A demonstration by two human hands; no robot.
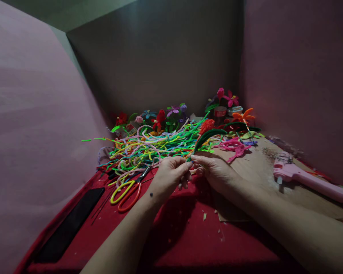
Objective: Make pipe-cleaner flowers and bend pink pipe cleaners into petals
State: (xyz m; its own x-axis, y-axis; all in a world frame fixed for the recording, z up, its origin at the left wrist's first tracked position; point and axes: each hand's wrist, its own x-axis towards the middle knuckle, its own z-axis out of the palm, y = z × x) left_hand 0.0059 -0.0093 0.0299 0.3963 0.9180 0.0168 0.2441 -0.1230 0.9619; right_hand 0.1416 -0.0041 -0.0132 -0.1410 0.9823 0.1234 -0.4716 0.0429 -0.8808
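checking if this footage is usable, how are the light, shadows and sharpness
Head view: dim overall, with a dark back wall and a lighter left wall; head view: a shadow falls on the red cloth below the left hand and right hand; head view: the dark green leaf at their fingertips reads clearly, the purple flower behind looks softer.

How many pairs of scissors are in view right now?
1. The yellow-and-orange-handled scissors lie on the red cloth, to the left of the left hand, pointing toward the pile of fuzzy stems. Others could be hidden under that pile.
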